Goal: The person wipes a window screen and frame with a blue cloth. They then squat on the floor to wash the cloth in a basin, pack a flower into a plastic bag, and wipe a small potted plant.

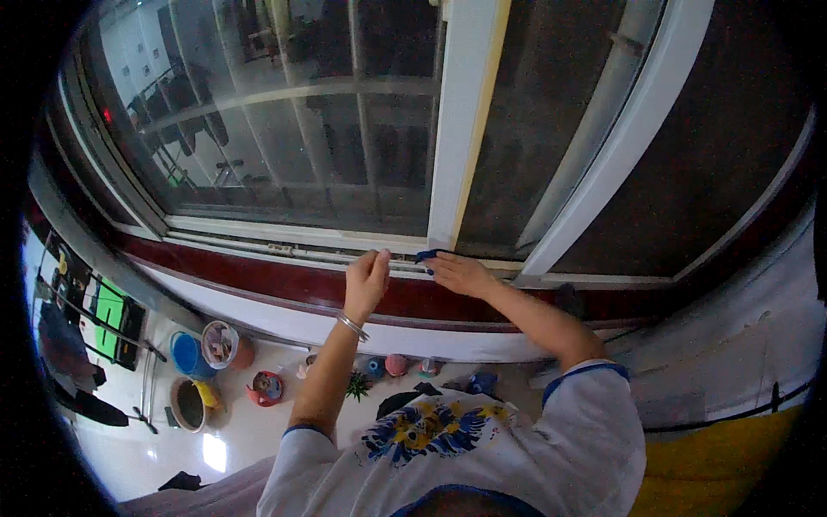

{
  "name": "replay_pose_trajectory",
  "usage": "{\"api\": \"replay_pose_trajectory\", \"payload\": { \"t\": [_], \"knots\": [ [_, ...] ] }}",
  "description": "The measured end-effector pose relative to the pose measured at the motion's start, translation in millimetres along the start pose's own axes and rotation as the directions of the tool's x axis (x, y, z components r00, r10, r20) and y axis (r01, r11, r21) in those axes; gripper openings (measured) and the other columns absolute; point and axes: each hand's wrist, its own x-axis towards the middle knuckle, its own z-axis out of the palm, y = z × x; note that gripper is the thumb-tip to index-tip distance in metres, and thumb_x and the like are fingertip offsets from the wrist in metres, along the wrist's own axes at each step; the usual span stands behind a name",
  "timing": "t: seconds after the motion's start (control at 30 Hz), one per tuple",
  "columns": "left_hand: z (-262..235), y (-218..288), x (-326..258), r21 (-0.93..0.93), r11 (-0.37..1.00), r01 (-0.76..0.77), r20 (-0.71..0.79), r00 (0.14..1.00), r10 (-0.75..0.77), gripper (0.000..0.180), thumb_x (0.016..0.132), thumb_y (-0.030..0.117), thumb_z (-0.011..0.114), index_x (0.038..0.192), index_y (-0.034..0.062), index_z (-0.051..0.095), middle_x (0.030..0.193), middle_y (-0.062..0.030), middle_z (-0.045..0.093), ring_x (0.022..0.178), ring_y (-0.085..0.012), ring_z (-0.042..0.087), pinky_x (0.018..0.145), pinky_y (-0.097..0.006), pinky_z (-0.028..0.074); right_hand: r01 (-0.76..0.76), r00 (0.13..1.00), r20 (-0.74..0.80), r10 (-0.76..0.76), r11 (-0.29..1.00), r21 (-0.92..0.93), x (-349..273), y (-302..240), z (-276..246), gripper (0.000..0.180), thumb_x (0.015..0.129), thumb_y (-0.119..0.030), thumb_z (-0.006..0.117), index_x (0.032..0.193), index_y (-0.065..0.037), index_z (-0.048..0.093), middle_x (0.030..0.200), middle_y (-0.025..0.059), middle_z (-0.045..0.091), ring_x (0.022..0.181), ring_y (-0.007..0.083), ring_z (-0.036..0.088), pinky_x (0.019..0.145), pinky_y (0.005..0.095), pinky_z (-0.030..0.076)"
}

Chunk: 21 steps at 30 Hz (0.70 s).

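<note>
My right hand point(458, 274) presses a dark blue cloth point(429, 255) against the lower track point(319, 255) of a white sliding window, just below the upright frame bar point(461, 129). Its fingers are closed over the cloth. To its left, my left hand point(369, 280) is curled into a fist at the edge of the same track. Whatever that fist may hold is hidden. A silver bangle point(351, 327) circles my left wrist. Between the two hands a short stretch of the track shows.
A dark red sill point(284, 283) runs under the window. On the floor below stand a blue bucket point(189, 355), a filled pail point(226, 345), another bucket with a yellow cloth point(205, 395), a red container point(265, 389) and a small green plant point(357, 386). Yellow fabric point(715, 461) lies at the right.
</note>
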Motion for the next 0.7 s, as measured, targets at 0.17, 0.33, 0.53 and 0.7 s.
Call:
{"api": "replay_pose_trajectory", "payload": {
  "t": [0.17,0.33,0.53,0.7],
  "knots": [
    [-1,-37,-19,0.044,0.998,0.032,-0.085,0.996,-0.029,0.041,0.092,0.028,0.051,0.06,0.0043,0.044,0.046,0.0017,0.043,0.041,-0.0052,0.039,0.037,-0.023,0.029,0.096,0.951,-0.265,-0.162,0.965,-0.246,81,53,-114,0.021,0.078,-0.01,0.056,0.098,-0.006,0.059,0.11,0.0106,0.059,0.105,0.0237,0.055,0.093,0.0401,0.042],
    [10,-29,-34,-0.041,0.996,0.077,-0.089,0.993,-0.081,0.04,0.091,0.029,0.052,0.06,0.0053,0.045,0.05,0.0018,0.044,0.043,-0.005,0.039,0.038,-0.022,0.029,-0.099,0.871,-0.491,-0.018,0.973,-0.211,122,53,-156,0.008,0.074,-0.006,0.058,0.082,-0.005,0.055,0.119,0.0097,0.056,0.112,0.0256,0.052,0.096,0.0435,0.039],
    [18,-50,-42,0.006,0.997,0.072,-0.087,0.994,-0.071,0.04,0.092,0.03,0.052,0.06,0.006,0.045,0.049,0.0023,0.043,0.043,-0.004,0.039,0.038,-0.022,0.03,-0.202,0.978,0.004,0.207,0.951,0.235,9,2,16,0.011,0.079,-0.011,0.054,0.088,-0.005,0.059,0.11,0.0079,0.058,0.107,0.0243,0.053,0.092,0.0382,0.043],
    [9,-44,-55,0.021,0.993,0.118,-0.096,0.989,-0.115,0.041,0.091,0.031,0.052,0.059,0.0065,0.045,0.048,0.0019,0.043,0.041,-0.0046,0.038,0.036,-0.023,0.029,0.096,0.995,-0.004,-0.096,0.993,0.072,-41,-2,46,0.009,0.076,-0.012,0.056,0.081,-0.007,0.061,0.113,0.0077,0.058,0.111,0.0214,0.051,0.1,0.0347,0.037]
  ]
}}
